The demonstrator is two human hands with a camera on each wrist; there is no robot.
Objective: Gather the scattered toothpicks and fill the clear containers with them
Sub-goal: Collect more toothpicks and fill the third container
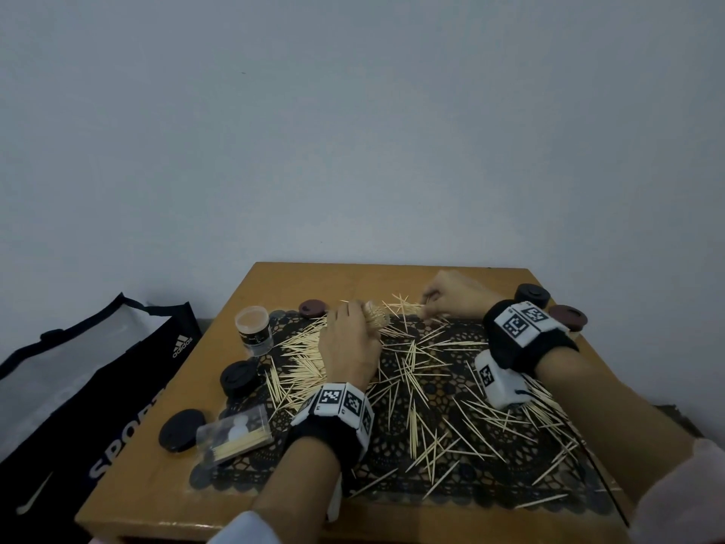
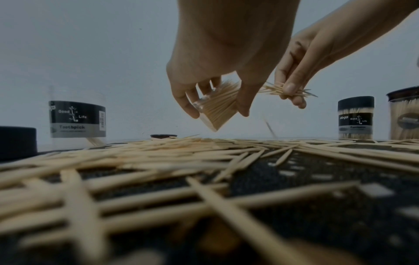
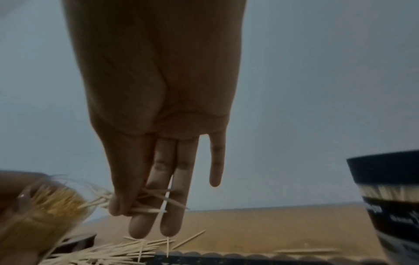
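Pale wooden toothpicks [image 1: 416, 371] lie scattered over a black lace mat [image 1: 463, 477] on the wooden table [image 1: 274, 516]. My left hand [image 1: 349, 339] grips a clear container [image 2: 215, 107] packed with toothpicks, tilted with its mouth toward the right [image 3: 47, 200]. Just right of it, my right hand [image 1: 451, 298] pinches a small bundle of toothpicks [image 2: 285, 90] between thumb and fingers, its ends near the container's mouth [image 3: 145, 202]. One toothpick [image 2: 271, 130] hangs in the air under the hands.
An open clear container [image 1: 255, 329] with a black label stands at the left. Two filled, capped containers [image 2: 356, 120] stand at the right. Dark lids [image 1: 239, 376] and a flat clear toothpick box [image 1: 235, 431] lie left. A black sports bag [image 1: 90, 386] sits beside the table.
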